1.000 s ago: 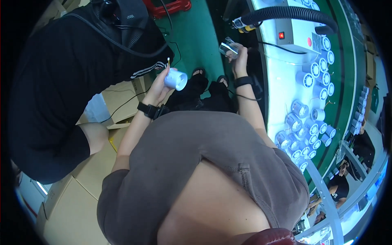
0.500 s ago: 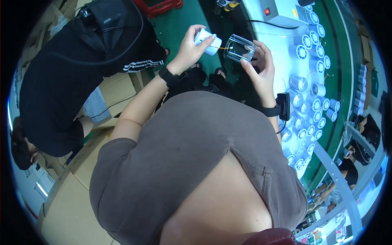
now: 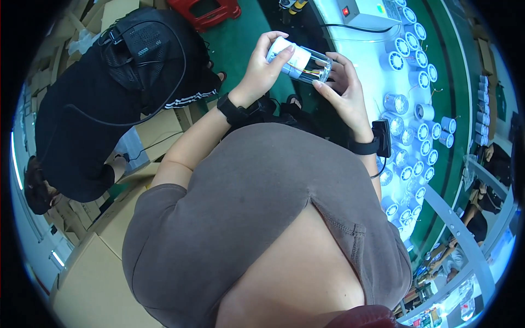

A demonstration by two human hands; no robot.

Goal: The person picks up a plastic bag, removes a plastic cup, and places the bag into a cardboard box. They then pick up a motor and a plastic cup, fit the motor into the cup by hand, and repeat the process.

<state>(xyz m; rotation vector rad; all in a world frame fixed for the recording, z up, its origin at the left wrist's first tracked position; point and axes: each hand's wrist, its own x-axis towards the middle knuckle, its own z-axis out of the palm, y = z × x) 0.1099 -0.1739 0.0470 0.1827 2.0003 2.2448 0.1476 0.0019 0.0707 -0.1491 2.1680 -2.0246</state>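
My left hand (image 3: pixel 261 70) is wrapped around a white cylindrical part (image 3: pixel 296 58), thumb on its near side. That part's end sits in the mouth of a clear plastic cylinder (image 3: pixel 325 66), and thin orange and reddish wires (image 3: pixel 313 71) show through the clear wall. The fingers of my right hand (image 3: pixel 345 87) grip the far end of the clear cylinder, thumb below and fingertips on top. Both pieces are held in the air, tilted slightly, left of the white worktable's edge.
Many similar white-and-clear cylinders (image 3: pixel 423 131) stand on the lit worktable (image 3: pixel 366 60) at right. A grey box with a red switch (image 3: pixel 358 13) sits at its far end. Another person in black (image 3: pixel 82 120) bends over cardboard boxes (image 3: pixel 158 120) at left. A red plastic object (image 3: pixel 205 13) lies beyond.
The white part and clear cylinder, apart before with a wire stretched between them, have come together; the white part's end is now inside the clear one. The person at left has shifted slightly.
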